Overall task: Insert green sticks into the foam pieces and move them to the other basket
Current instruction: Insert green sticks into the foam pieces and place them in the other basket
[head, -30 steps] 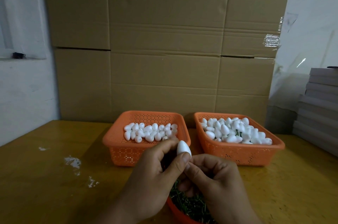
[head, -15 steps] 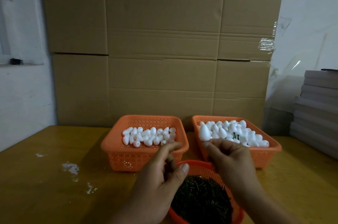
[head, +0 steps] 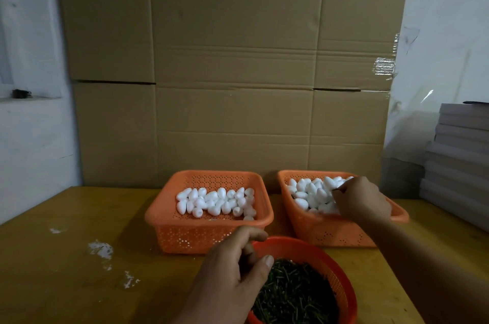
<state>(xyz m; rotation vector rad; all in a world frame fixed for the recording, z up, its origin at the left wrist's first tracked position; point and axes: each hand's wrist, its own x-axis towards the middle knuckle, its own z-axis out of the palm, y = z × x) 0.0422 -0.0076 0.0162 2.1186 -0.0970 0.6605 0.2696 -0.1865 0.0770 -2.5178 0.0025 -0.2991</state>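
Now my right hand [head: 362,202] had carried the stuck foam piece [head: 329,182] over the right basket [head: 341,231], still pinching it, while my left hand [head: 232,270] hovered, loosely curled, at the sticks [head: 296,294].

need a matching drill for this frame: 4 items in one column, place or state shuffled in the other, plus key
Items:
1. left basket
2. round basket
3. right hand
4. left hand

Places or states:
A. reaching into the right basket among foam pieces
B. nearest the camera, full of green sticks
C. at the round basket's left rim
D. foam pieces in its middle, no hand in it

Pairs: 1-D, 2-B, 3-A, 4-C
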